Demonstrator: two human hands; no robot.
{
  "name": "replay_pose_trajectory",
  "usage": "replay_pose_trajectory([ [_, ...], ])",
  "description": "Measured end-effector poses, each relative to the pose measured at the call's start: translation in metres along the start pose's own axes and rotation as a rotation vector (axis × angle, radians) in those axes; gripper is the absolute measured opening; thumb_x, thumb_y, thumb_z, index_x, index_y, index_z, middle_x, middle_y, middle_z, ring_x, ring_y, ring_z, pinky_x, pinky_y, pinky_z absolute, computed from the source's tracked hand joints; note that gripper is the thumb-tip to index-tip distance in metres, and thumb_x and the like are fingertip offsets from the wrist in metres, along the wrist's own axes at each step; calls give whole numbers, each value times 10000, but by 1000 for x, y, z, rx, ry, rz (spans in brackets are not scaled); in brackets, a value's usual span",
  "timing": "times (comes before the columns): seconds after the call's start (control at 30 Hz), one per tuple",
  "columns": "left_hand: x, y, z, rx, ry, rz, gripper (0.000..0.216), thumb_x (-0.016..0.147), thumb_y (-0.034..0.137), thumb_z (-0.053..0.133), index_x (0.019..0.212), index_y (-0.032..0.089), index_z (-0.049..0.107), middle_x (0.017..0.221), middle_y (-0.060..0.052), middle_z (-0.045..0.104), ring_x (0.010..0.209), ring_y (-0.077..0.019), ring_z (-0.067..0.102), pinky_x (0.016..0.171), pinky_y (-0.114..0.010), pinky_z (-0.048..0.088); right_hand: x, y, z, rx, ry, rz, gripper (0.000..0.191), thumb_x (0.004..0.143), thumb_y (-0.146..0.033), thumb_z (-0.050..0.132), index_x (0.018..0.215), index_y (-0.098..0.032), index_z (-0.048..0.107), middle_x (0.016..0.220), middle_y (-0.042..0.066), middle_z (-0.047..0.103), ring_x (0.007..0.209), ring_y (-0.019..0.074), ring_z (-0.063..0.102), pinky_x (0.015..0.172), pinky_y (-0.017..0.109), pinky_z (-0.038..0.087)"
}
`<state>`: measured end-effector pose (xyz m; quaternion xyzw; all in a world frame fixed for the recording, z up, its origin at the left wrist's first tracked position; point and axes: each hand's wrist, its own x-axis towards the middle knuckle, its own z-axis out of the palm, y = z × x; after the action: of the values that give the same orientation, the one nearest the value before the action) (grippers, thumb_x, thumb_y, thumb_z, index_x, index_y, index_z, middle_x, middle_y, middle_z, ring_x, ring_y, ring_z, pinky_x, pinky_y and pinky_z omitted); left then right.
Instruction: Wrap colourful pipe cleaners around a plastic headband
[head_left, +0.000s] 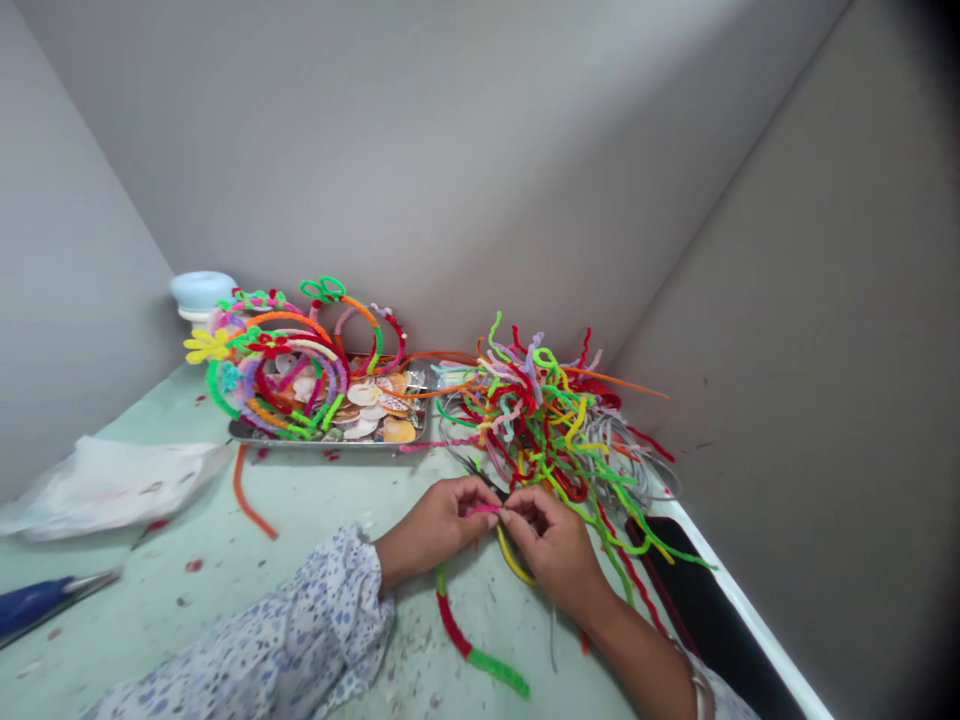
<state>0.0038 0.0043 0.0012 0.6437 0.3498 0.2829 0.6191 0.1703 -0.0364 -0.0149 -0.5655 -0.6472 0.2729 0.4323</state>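
Note:
My left hand (439, 525) and my right hand (553, 545) meet over the pale green table (315, 560), fingertips pinched together on a short pink pipe cleaner (486, 509). A curved headband (480, 640) wrapped in yellow, red and green fuzz runs under my hands and out toward me. Just beyond my fingers lies a tangled heap of colourful pipe cleaners (547, 420) mixed with bare grey headbands (652, 465).
A metal tray (322, 436) at the back holds decorated headbands (277, 365) and round paper pieces. An orange pipe cleaner (247, 500) lies loose, a white plastic bag (105, 480) sits left, blue-handled scissors (45, 598) near the left edge. Grey walls enclose the table.

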Motion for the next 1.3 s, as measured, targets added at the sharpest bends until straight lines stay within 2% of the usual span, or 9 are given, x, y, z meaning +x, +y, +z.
replay_pose_trajectory([
  [0.23, 3, -6, -4, -44, 86, 0, 218, 749, 326, 589, 838, 129, 562, 590, 30, 499, 450, -57, 420, 401, -161, 307, -2, -3, -2, 39, -23, 10, 123, 838, -287, 508, 854, -191, 584, 701, -9, 582, 596, 120, 505, 549, 211, 399],
  [0.4, 4, -7, -4, -10, 100, 7, 216, 748, 337, 590, 826, 138, 560, 546, 43, 483, 412, -46, 375, 379, -155, 292, -2, -2, -1, 57, -42, 30, 130, 845, -301, 504, 845, -190, 573, 682, -11, 569, 576, 114, 491, 531, 206, 387],
  [0.87, 3, -8, -4, -27, 99, -2, 206, 739, 320, 610, 796, 125, 578, 513, 40, 495, 380, -43, 385, 364, -157, 303, -2, -3, -2, 54, -36, 31, 162, 835, -326, 514, 837, -182, 586, 660, -7, 565, 564, 118, 491, 524, 213, 394],
  [1.0, 6, -7, -6, -149, 58, -7, 315, 729, 376, 631, 902, 120, 575, 607, 9, 562, 422, -53, 460, 378, -154, 348, -1, -1, -2, 101, -16, 59, 192, 831, -359, 514, 838, -179, 583, 634, -10, 541, 559, 123, 486, 522, 221, 403],
  [1.1, 7, -5, -8, -313, 58, -29, 407, 779, 468, 547, 996, 123, 544, 767, -60, 631, 471, -89, 552, 373, -170, 383, 0, 1, -1, 149, 29, 95, 216, 820, -375, 522, 856, -174, 590, 625, -4, 543, 551, 129, 492, 513, 229, 414],
  [1.2, 10, -6, -10, -436, 95, -34, 441, 814, 508, 472, 986, 108, 544, 809, -105, 651, 500, -117, 592, 392, -192, 419, 1, 2, -1, 170, 62, 134, 246, 816, -398, 520, 887, -172, 588, 638, 3, 561, 550, 138, 504, 514, 241, 424],
  [1.3, 12, -9, -10, -481, 136, -49, 428, 812, 497, 481, 933, 93, 553, 770, -109, 655, 505, -125, 599, 419, -204, 438, 1, 0, -2, 128, 55, 136, 247, 821, -405, 512, 889, -179, 585, 636, -4, 560, 552, 140, 504, 516, 240, 417],
])
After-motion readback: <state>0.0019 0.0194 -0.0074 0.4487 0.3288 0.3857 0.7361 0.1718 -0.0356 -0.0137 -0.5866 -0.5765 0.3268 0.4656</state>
